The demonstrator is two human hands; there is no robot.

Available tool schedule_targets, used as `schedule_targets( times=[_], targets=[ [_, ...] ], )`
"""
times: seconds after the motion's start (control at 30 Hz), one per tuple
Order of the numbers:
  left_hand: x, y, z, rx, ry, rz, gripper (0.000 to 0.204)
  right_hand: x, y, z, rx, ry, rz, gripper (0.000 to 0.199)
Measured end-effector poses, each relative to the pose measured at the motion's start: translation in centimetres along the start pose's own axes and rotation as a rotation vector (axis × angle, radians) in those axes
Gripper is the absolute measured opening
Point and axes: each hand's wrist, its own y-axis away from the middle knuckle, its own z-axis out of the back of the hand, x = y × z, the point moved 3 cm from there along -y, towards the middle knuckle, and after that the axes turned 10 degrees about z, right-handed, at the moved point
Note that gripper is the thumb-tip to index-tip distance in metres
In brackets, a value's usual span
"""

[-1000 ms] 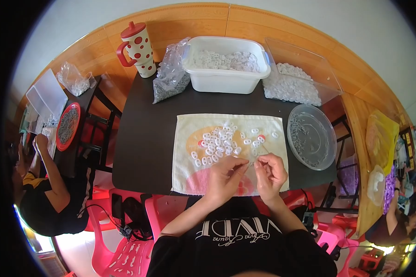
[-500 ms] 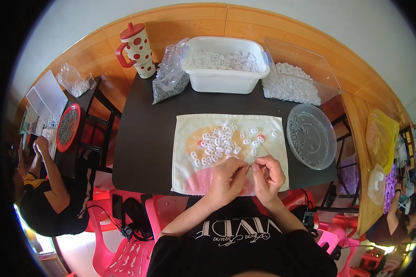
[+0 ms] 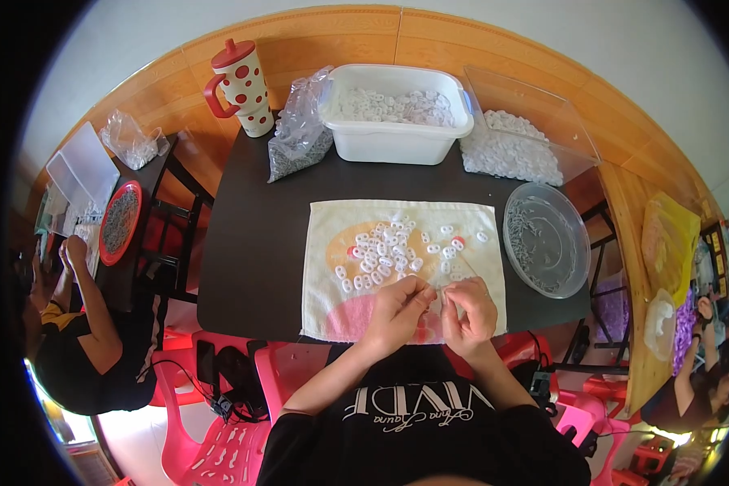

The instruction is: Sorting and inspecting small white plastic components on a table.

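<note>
A pale cloth [image 3: 470,223] with a yellow and pink print lies on the black table [image 3: 251,243]. Several small white ring-shaped plastic pieces [image 3: 381,251] are scattered on it. My left hand [image 3: 397,309] and my right hand [image 3: 470,312] meet over the cloth's near edge, fingertips pinched together on one small white piece between them. The piece itself is mostly hidden by my fingers.
At the back stand a white tub [image 3: 397,113] of white pieces, a clear bag [image 3: 300,134], a red-dotted mug [image 3: 243,85] and a clear tray [image 3: 514,138]. A round glass dish [image 3: 547,239] sits right. Another person [image 3: 73,324] works at the left; pink plastic chairs [image 3: 211,437] stand below.
My hands stay over the cloth's near edge; the fingers have drawn slightly closer together. Nothing else has moved.
</note>
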Motion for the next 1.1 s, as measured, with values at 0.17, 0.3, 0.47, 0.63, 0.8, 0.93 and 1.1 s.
schedule_targets(
  times=[0.17, 0.3, 0.47, 0.63, 0.8, 0.93, 1.1],
  targets=[
    [0.4, -0.2, 0.0, 0.033, 0.079, 0.035, 0.015, 0.1, 0.1, 0.2, 0.098, 0.070, 0.087, 0.039],
    [0.8, -0.3, 0.0, 0.046, 0.116, 0.034, 0.013, 0.3, 0.1, 0.5, 0.111, 0.091, 0.124, 0.038],
    [1.0, -0.4, 0.0, 0.195, 0.426, 0.271, 0.013, 0.6, 0.4, 0.7, 0.154, 0.168, 0.255, 0.036],
    [0.8, -0.2, 0.0, 0.251, 0.534, 0.320, 0.014, 0.5, 0.2, 0.7, 0.112, 0.133, 0.217, 0.030],
    [1.0, -0.1, -0.3, 0.076, 0.362, 0.087, 0.011, 0.1, 0.7, 0.5, 0.016, -0.035, -0.323, 0.019],
    [0.8, 0.4, -0.2, 0.000, 0.122, -0.083, 0.009, 0.1, 0.2, 0.2, 0.052, -0.078, -0.332, 0.017],
    [0.6, 0.5, 0.0, -0.004, 0.087, -0.164, 0.007, 0.1, 0.0, 0.0, -0.032, -0.129, -0.269, 0.018]
  ],
)
